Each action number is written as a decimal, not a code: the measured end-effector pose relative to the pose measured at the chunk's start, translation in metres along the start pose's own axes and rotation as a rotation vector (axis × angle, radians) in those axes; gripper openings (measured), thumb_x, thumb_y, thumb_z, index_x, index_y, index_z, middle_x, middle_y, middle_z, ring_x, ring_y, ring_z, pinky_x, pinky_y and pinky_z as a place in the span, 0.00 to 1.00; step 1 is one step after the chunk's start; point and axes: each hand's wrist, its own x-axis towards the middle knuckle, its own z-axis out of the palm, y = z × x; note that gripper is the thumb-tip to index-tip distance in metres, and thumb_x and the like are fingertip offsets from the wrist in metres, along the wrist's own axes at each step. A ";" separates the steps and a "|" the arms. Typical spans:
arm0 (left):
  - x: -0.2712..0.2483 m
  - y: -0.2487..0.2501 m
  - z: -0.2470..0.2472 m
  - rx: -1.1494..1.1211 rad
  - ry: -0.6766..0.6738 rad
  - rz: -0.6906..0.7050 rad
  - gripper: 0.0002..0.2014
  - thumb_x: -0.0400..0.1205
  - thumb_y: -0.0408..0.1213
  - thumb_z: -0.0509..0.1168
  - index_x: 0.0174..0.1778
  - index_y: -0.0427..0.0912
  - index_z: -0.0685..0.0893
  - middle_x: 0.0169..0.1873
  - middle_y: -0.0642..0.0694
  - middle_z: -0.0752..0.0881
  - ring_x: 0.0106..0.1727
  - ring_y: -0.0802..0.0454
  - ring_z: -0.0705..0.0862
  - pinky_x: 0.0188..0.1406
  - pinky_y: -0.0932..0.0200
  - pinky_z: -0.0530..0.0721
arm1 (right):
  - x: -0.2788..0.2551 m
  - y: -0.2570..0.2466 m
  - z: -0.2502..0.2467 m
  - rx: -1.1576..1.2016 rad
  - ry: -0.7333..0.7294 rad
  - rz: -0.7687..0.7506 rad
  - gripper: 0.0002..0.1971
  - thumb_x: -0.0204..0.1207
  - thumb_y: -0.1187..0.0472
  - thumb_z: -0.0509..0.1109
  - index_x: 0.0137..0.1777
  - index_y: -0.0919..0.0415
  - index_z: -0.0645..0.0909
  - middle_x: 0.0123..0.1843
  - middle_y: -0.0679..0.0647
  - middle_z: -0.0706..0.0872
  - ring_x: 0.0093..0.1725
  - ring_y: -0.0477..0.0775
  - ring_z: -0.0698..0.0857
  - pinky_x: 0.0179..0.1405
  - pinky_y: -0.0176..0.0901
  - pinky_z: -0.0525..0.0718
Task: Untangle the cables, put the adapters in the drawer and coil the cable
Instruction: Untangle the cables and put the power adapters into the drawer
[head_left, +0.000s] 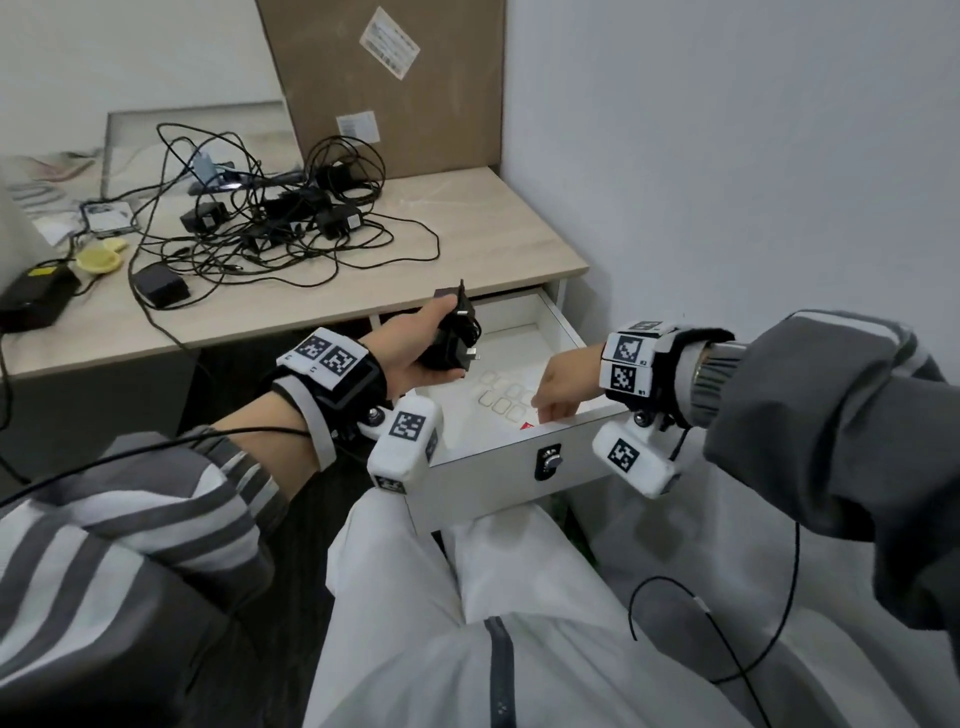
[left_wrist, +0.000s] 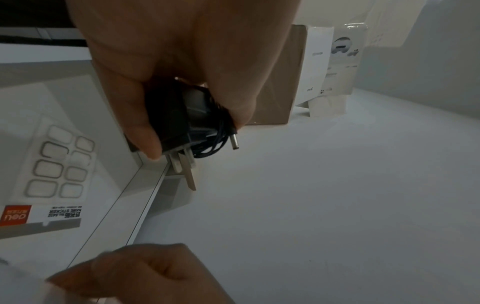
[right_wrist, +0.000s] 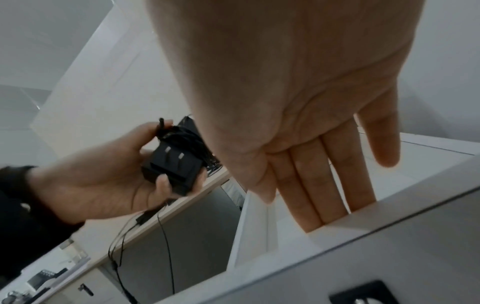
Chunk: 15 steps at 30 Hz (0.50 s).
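- White walls close in the corner at the right of the head view; a pale wood tabletop (head_left: 467, 244) runs along the upper left, with a brown board leaning on the wall behind it.
- At the upper left of that view, a tangle of black cables (head_left: 270, 223) with several adapters lies on the tabletop, well apart from both hands.
- Centre frame, the white drawer (head_left: 498, 467) stands pulled open below the tabletop's edge; a sticker sheet (head_left: 506, 397) lies on its floor.
- Left hand (head_left: 415, 348): its grip is curled round a black adapter (head_left: 452, 338) with its cable wound about the body, held above the drawer's far left part. The left wrist view shows the prongs and the barrel plug sticking out past the fingertips.
- Right hand (head_left: 558, 387): fingers straight, holding nothing, fingertips resting over the inner side of the drawer's front panel.
- Judged stage: this adapter is about to go in; most of the tangle is not yet sorted.
- Risks, as I judge them:
  - The wound cable is held only by the fingers, so on release it may spring loose and spill over the drawer wall.
  - A stray loop or the plug left over the rim could be pinched when the drawer shuts.
  - Dropping the adapter prongs down could crease the sticker sheet.
  - The right fingers sit inside the front panel and could be caught if the drawer moves in.
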 end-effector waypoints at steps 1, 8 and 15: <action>0.003 -0.002 0.002 -0.001 -0.007 -0.014 0.16 0.84 0.51 0.61 0.56 0.41 0.79 0.48 0.40 0.82 0.45 0.46 0.83 0.30 0.58 0.88 | -0.001 -0.001 -0.004 0.034 0.044 -0.019 0.17 0.85 0.54 0.59 0.56 0.64 0.87 0.53 0.57 0.91 0.47 0.52 0.88 0.54 0.38 0.82; 0.040 -0.009 0.010 0.023 -0.022 -0.148 0.19 0.83 0.50 0.63 0.63 0.39 0.77 0.50 0.39 0.77 0.50 0.45 0.80 0.33 0.54 0.89 | 0.013 -0.024 -0.035 0.503 0.344 -0.223 0.19 0.81 0.52 0.67 0.68 0.57 0.77 0.59 0.53 0.86 0.50 0.51 0.89 0.45 0.42 0.86; 0.094 -0.025 0.020 0.153 -0.093 -0.254 0.19 0.84 0.51 0.61 0.59 0.37 0.77 0.40 0.40 0.80 0.37 0.47 0.83 0.31 0.55 0.87 | 0.061 -0.009 -0.042 0.496 0.078 -0.115 0.20 0.79 0.69 0.64 0.71 0.58 0.78 0.50 0.54 0.82 0.51 0.50 0.83 0.48 0.40 0.86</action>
